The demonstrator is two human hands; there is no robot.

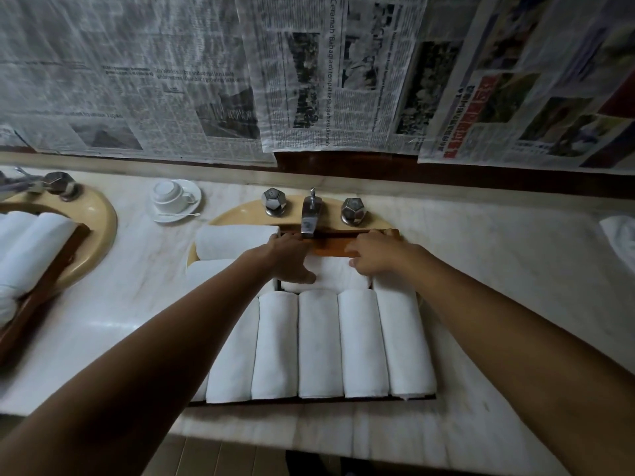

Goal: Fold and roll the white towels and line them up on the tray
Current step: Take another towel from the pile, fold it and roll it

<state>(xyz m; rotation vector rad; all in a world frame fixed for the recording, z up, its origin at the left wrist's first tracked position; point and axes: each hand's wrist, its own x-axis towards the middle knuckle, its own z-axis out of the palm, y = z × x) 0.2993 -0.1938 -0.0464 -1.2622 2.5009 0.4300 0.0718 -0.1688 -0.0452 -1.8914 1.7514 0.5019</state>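
Crosswise towel roll point(338, 273) lies at the wooden tray's point(330, 250) twelve o'clock end. The left hand point(292, 261) presses it flat-fingered; the right hand point(372, 257), curled, pinches it. Loosely released, it may unroll toward the faucet point(311, 218).

The rolled terry towels point(318, 343) under and before the fingers point(357, 250) are plain white, with no pattern. Just beyond the fingertips the flat wooden tray point(330, 249) is orange-brown. Farther beyond them, the oval sink basin point(240, 214) is cream-yellow and the faceted metal tap knobs point(273, 201) are dull grey. To both sides the marble counter point(498, 269) is pale with faint grey veins.
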